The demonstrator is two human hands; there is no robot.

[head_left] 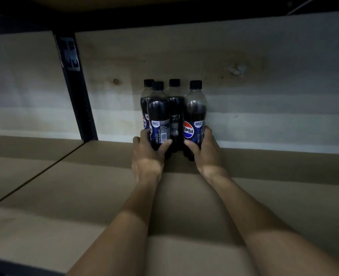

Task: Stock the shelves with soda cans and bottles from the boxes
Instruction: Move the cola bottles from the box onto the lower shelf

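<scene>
Several dark Pepsi bottles with black caps stand upright in a tight group at the back of the wooden shelf. My left hand grips the lower part of the front left bottle. My right hand grips the base of the front right bottle, whose logo faces me. Two more bottles stand behind them, one at the far left and one in the middle. The bottoms of the held bottles are hidden by my fingers.
A black metal upright post stands left of the bottles at the shelf's back. A pale board wall closes the back. The underside of the shelf above runs across the top. A seam splits the shelf surface on the left.
</scene>
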